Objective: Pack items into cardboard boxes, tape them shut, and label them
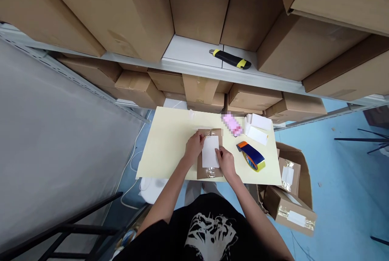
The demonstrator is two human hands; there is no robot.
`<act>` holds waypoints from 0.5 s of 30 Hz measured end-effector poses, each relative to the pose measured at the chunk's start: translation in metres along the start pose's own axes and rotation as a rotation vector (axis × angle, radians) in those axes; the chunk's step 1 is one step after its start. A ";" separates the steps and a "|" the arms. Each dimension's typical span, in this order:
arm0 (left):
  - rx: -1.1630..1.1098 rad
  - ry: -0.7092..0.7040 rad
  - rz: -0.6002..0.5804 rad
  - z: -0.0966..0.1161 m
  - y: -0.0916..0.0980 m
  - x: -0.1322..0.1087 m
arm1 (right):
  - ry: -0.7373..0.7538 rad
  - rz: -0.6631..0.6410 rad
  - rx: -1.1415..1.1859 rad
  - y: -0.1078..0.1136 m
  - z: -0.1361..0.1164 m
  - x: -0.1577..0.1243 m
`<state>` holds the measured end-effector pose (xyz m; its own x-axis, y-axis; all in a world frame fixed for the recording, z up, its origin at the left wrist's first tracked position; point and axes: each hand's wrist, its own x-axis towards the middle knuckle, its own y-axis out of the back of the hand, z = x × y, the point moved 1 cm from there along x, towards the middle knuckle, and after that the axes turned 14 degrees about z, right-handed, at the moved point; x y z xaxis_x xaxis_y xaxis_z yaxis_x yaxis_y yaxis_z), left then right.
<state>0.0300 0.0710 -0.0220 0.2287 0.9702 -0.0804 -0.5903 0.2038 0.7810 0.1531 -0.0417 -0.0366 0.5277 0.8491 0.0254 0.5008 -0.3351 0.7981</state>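
A taped brown cardboard box lies on the pale yellow table near its front edge. On top of the box rests a white label. My left hand pinches the label's upper left edge. At its right edge, the fingers of my right hand are closed on the label. To the right of my right hand lies a blue and orange tape dispenser with a yellowish roll.
White papers and a blurred pink item lie at the table's back right. A black and yellow cutter is on the shelf among cardboard boxes. An open carton holding taped boxes stands right of the table.
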 end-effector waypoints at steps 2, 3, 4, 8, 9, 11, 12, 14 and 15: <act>0.032 -0.007 0.002 -0.002 -0.003 -0.001 | 0.017 -0.001 -0.074 -0.001 0.000 0.001; 0.045 -0.010 0.004 -0.002 -0.004 -0.001 | 0.023 -0.006 -0.110 -0.002 0.000 0.002; 0.057 -0.012 0.005 -0.002 -0.006 -0.002 | 0.026 -0.012 -0.146 -0.002 -0.001 0.002; 0.131 -0.028 0.003 -0.002 -0.009 -0.003 | 0.036 -0.042 -0.261 -0.001 -0.007 0.003; 0.159 -0.035 0.006 -0.002 -0.010 -0.004 | 0.037 -0.050 -0.288 -0.001 -0.010 0.004; 0.203 -0.070 0.025 -0.002 -0.011 -0.005 | 0.028 -0.066 -0.343 0.001 -0.014 0.005; 0.213 -0.096 0.038 -0.002 -0.011 -0.005 | 0.017 -0.076 -0.367 0.003 -0.016 0.006; 0.216 -0.144 0.068 -0.003 -0.013 -0.004 | -0.009 -0.098 -0.401 0.005 -0.018 0.007; 0.214 -0.159 0.081 -0.004 -0.014 -0.002 | -0.021 -0.109 -0.409 0.006 -0.018 0.007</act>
<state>0.0351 0.0662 -0.0353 0.3158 0.9461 0.0724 -0.4384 0.0778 0.8954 0.1474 -0.0300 -0.0208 0.5029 0.8605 -0.0811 0.2433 -0.0509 0.9686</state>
